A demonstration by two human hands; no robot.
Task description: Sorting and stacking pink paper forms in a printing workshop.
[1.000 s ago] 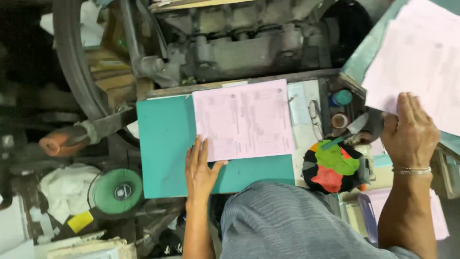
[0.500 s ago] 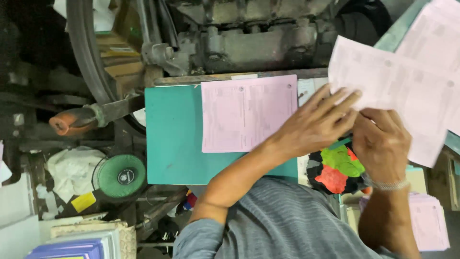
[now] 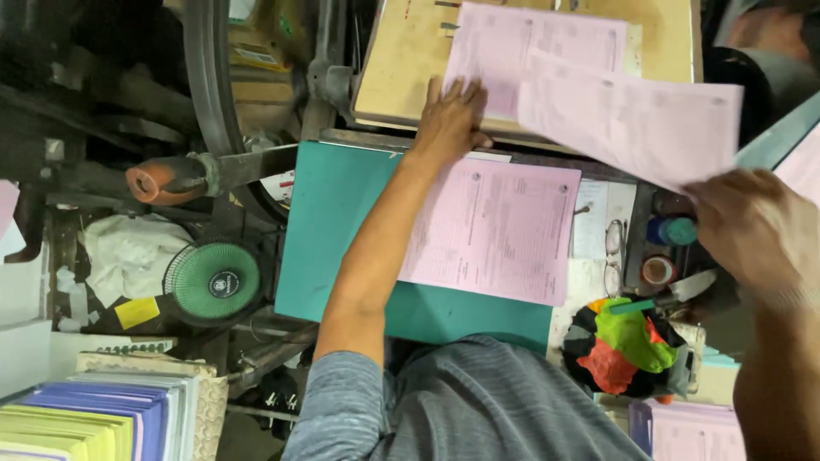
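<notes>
My left hand (image 3: 448,115) reaches forward onto a beige board (image 3: 401,68) of the machine, fingers spread and resting on the near edge of a pink printed sheet (image 3: 504,51) lying there. My right hand (image 3: 752,226) holds another pink sheet (image 3: 632,119) by its right end, tilted in the air just above the board. Under my left forearm a stack of pink sheets (image 3: 491,230) lies on a teal board (image 3: 333,222).
A dark flywheel and an orange-tipped lever (image 3: 162,179) stand at the left, with a small green fan (image 3: 212,282) and a white rag (image 3: 128,252) below. Glasses (image 3: 613,256), tape rolls (image 3: 659,271) and a multicoloured cloth (image 3: 628,346) sit right. Coloured paper stacks (image 3: 85,418) fill the lower left.
My left hand left the teal board, reached to the right hand's sheets, then moved forward onto the beige board. My right hand brought a pink sheet leftward over that board.
</notes>
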